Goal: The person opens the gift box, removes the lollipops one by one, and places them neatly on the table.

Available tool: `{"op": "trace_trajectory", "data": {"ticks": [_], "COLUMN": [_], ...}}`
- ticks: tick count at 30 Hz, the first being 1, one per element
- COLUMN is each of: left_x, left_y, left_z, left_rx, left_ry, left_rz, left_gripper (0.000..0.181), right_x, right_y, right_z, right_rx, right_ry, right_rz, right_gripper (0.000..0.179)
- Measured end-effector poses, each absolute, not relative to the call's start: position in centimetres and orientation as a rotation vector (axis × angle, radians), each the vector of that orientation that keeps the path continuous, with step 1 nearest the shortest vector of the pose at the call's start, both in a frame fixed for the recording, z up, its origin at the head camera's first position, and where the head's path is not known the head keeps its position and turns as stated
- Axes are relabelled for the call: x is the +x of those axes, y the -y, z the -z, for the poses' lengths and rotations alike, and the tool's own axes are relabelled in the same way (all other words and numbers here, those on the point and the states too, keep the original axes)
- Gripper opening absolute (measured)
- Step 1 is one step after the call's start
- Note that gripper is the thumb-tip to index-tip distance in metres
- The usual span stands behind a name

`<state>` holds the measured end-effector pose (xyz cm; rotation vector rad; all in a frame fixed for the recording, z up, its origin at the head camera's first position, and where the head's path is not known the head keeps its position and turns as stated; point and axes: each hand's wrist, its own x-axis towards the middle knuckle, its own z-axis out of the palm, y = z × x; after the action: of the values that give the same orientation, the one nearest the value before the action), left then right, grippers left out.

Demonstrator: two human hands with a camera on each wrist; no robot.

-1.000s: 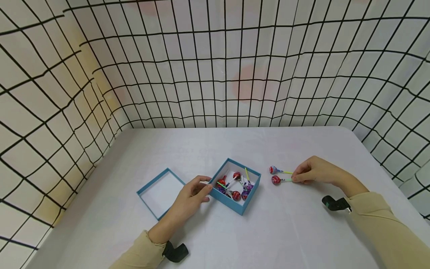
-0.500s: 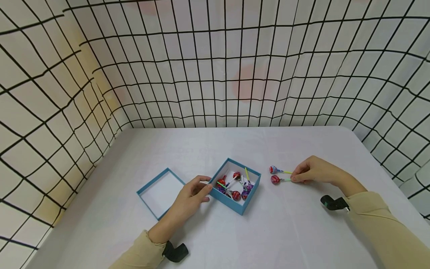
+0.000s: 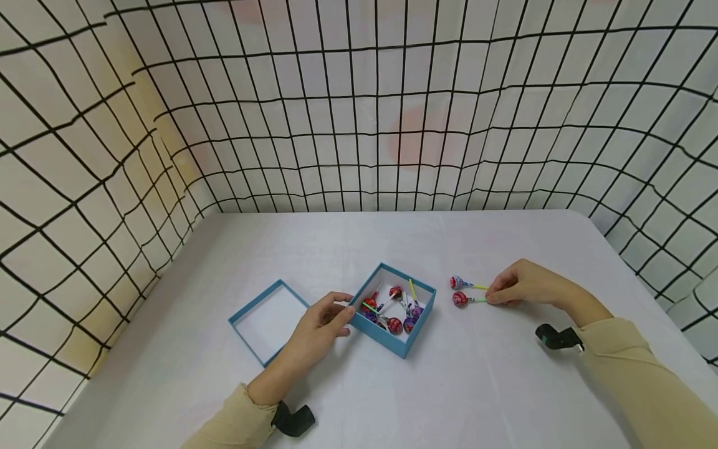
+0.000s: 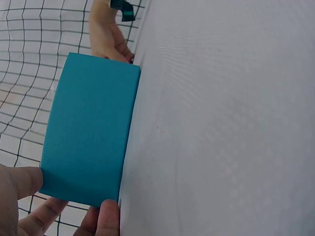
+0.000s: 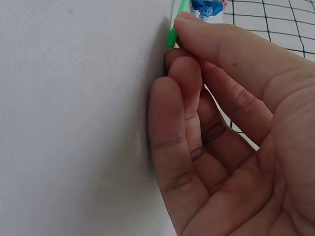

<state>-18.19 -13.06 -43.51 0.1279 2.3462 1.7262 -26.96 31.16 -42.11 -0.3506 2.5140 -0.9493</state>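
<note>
My left hand [image 3: 316, 327] holds the near-left corner of an open blue box [image 3: 379, 337], thumb at the rim and fingers against the side. In the left wrist view the box's plain outer wall [image 4: 91, 128] faces the camera. Several wrapped lollipops [image 3: 395, 325] lie inside it, red and purple. To the right, my right hand [image 3: 524, 285] pinches the green stick [image 5: 172, 37] of a red lollipop [image 3: 460, 299] between thumb and forefinger, low at the tabletop. Just beyond it lies a second lollipop [image 3: 456, 282], blue and red with a yellow stick, its end by my fingers.
The blue-rimmed box lid [image 3: 255, 305] lies inside up on the white table [image 3: 449, 393], left of the box and partly behind my left forearm. A black grid net [image 3: 376, 96] over white cloth surrounds the back and sides of the table.
My right hand has shifted very slightly left with the red lollipop. The left hand, box and lid stay where they were.
</note>
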Motion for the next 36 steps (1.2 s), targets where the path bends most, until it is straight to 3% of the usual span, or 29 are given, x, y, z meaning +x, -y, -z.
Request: {"op": "trace_trajectory", "data": {"ticks": [22, 36], "left_x": [-18.3, -18.3], "left_y": [13.1, 13.2], "left_z": [43.5, 43.5], "left_rx": [0.144, 0.148], "left_ry": [-2.323, -2.321], "left_rz": [-1.763, -1.763], "left_gripper": [0.031, 0.032], "right_x": [-27.4, -27.8], "right_y": [-31.0, -25.9], "right_z": [38.7, 33.7], "right_rx": [-0.367, -0.572], "right_ry": [-2.529, -2.556], "right_rz": [0.942, 0.796], "right_gripper": [0.028, 0.024]}}
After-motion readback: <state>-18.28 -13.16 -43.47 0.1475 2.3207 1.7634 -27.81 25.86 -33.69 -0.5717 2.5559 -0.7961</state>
